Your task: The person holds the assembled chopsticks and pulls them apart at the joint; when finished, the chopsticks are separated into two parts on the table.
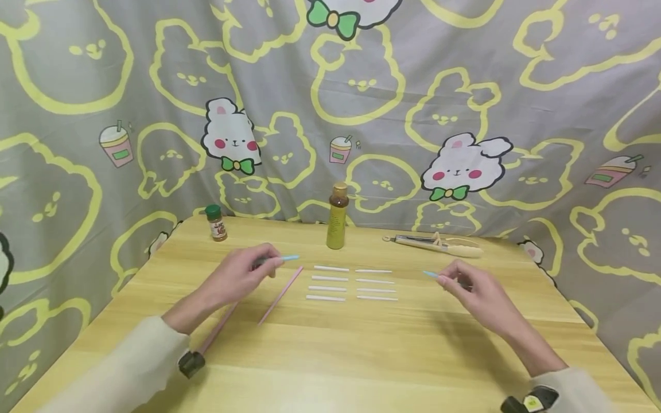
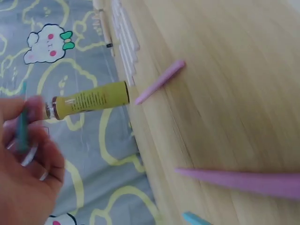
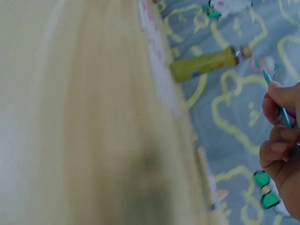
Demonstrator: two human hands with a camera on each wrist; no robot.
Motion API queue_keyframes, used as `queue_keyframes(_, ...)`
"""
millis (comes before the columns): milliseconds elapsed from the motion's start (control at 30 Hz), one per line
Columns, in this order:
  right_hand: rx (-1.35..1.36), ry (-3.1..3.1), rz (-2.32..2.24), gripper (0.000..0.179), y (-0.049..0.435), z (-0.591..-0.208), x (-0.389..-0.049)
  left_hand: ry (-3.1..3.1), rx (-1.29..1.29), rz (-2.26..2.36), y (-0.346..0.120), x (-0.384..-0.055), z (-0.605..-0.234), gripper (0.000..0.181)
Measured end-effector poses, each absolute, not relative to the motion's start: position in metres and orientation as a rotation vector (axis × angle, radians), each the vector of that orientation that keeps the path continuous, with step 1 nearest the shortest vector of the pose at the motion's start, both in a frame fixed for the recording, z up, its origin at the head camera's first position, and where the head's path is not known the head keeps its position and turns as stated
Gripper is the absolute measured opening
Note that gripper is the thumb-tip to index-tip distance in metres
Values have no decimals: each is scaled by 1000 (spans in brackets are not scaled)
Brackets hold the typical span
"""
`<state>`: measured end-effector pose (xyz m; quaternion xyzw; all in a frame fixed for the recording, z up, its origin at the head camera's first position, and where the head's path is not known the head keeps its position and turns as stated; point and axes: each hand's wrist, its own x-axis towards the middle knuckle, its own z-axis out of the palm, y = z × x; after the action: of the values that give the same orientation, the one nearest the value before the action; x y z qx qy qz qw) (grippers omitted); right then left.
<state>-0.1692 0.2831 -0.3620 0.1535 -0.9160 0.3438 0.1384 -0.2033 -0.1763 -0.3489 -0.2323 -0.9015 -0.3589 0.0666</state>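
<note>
My left hand [image 1: 245, 272] is raised above the table's left half and pinches a thin blue stick [image 1: 291, 258] between thumb and fingers. On the right side, my right hand [image 1: 477, 292] pinches another thin blue stick [image 3: 283, 112], its tip pointing inward. Between the hands lie several short white sticks [image 1: 327, 288] in two side-by-side columns. A pink stick [image 1: 280, 295] lies slanted beside the left hand. A second pink stick [image 1: 218, 328] is partly covered by the left forearm. One more blue stick [image 2: 194, 218] shows at the bottom edge of the left wrist view.
At the back of the wooden table [image 1: 330, 361] stand a green-capped spice jar [image 1: 216, 223] and a yellow-labelled bottle [image 1: 337, 223]. Metal tongs [image 1: 434, 245] with pale tips lie at the back right. A patterned grey curtain [image 1: 289, 74] hangs behind.
</note>
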Motion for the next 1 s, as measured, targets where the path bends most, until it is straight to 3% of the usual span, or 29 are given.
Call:
queue_keyframes(167, 467, -2685, 1072, 12, 288, -374, -172, -2763, -938, -918, -177, -210, -358, 16)
queue_keyframes(567, 695, -2727, 1144, 8, 249, -405, -181, -2863, -1056, -867, -125, -208, -384, 6)
queue_keyframes(1000, 741, -2808, 1195, 4, 216, -420, -183, -2812, -1194, -743, -111, -207, -400, 5)
